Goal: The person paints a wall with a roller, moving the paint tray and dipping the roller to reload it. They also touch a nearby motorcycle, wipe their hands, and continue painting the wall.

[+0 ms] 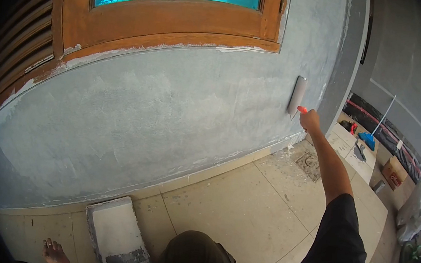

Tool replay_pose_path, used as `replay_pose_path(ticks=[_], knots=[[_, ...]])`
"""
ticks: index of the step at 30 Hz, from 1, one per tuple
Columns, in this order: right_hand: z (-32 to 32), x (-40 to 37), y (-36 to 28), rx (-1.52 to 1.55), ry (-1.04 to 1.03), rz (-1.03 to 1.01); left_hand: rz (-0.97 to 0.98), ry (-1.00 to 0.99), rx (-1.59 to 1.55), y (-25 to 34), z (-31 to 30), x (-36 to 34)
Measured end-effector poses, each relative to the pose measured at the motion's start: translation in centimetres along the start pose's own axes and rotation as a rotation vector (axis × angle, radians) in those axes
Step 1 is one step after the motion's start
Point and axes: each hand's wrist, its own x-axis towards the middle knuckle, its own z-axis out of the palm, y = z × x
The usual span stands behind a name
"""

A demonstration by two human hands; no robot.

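My right hand [310,121] is closed around the red-orange handle of a paint roller [298,95]. The roller's pale sleeve stands nearly upright against the grey wall [146,109], near its right end. Lighter, patchy strokes show across the wall's middle. A paint tray [145,258] sits on the floor below, holding whitish paint, with dark residue at its near end. My left hand is not seen; what looks like a bare foot [56,256] shows left of the tray.
A wooden window frame [181,23] borders the wall above, beside brown louvres [23,35]. My knee [197,258] is beside the tray. To the right are a drain cover [309,166], a blue broom [367,141], a cardboard box [394,172] and a plastic bag [416,212].
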Motion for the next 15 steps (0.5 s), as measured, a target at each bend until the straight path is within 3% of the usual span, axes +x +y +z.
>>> replay_pose_path(ticks=[1, 2, 4, 6, 9, 11, 15], knots=[[-0.2, -2.0, -1.0, 0.062, -0.045, 0.016, 0.009, 0.009, -0.007, 0.5, 1.6, -0.9], [3.8, -0.2, 2.1, -0.065, 0.154, -0.216, 0.016, 0.023, -0.014, 0.9, 2.7, -1.5], [3.1, -5.6, 0.9, -0.098, 0.161, -0.389, 0.016, 0.077, -0.006, 1.8, 4.3, -1.9], [1.3, -11.6, -1.0, -0.039, 0.09, -0.463, 0.002, 0.124, 0.018, 1.7, 3.3, -1.8], [-1.4, -18.9, -4.8, -0.006, -0.124, -0.495, -0.01, -0.072, -0.018, 0.5, -0.2, -0.4], [-2.2, -22.0, -6.6, 0.066, -0.287, -0.5, -0.04, -0.161, -0.082, 0.2, -0.7, 0.1], [-2.6, -26.6, -10.2, 0.186, -0.477, -0.547, -0.055, -0.155, -0.107, 1.3, 0.3, -0.3]])
